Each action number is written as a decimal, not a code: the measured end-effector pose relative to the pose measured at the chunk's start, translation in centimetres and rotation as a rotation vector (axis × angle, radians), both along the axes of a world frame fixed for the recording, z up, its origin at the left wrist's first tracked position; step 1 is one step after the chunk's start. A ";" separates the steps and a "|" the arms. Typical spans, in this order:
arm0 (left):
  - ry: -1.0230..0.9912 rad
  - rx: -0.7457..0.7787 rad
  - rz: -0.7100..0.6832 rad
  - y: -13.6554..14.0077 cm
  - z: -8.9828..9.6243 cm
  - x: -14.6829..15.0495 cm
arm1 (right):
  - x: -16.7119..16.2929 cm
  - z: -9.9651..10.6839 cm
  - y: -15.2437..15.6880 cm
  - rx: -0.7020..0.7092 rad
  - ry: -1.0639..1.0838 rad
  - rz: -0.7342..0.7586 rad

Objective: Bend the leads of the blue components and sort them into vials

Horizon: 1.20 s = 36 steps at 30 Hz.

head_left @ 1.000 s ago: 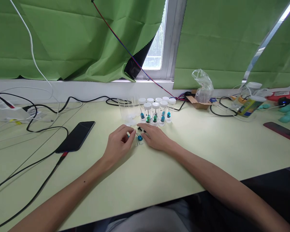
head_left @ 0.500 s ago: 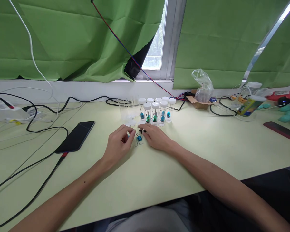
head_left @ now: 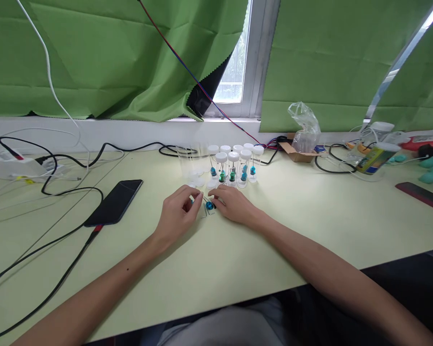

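My left hand (head_left: 180,206) is in the middle of the table, thumb and fingers curled into a pinch. A bit of blue shows between its fingers, too small and hidden to name. Across a narrow gap, my right hand (head_left: 234,204) rests with bent fingers closed down near the tabletop; what lies under them is mostly covered. Between the hands is a small round blue part (head_left: 210,205), close to the right fingertips. Thin bent metal pins (head_left: 204,211) lie beside it. Just behind the hands stand several clear tubes with white caps (head_left: 233,156), holding small blue and green parts.
Uncapped clear tubes (head_left: 186,166) stand left of the capped ones. A phone (head_left: 114,203) with a plugged-in cable lies left, near a power strip (head_left: 14,168) and cables. At the back right are a cardboard box (head_left: 299,154) with a plastic bag and a yellow-green canister (head_left: 377,158).
My right fingers have drawn slightly towards me, and the black pieces seen by their tips are now mostly covered. My left hand keeps its pinch. The whole view has shifted slightly.
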<state>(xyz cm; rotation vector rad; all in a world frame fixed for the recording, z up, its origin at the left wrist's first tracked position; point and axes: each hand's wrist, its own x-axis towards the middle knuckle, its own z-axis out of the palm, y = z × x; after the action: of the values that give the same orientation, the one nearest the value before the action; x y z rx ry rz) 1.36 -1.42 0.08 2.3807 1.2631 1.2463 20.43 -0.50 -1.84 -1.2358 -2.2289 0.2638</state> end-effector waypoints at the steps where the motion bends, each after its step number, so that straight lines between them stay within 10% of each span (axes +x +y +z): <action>1: 0.000 -0.002 0.002 0.0 0.0 0.0 | 0.0 0.0 0.0 -0.001 -0.017 0.008; 36: -0.040 -0.238 0.018 0.6 -0.7 -0.5 | 0.8 0.5 0.4 -0.313 0.168 0.091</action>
<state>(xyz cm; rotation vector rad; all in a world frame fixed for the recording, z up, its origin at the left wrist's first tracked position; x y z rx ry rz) 0.81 -0.85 -0.66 2.1720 1.3404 1.0747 21.24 -0.13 -1.38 -1.2181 -2.1549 0.7486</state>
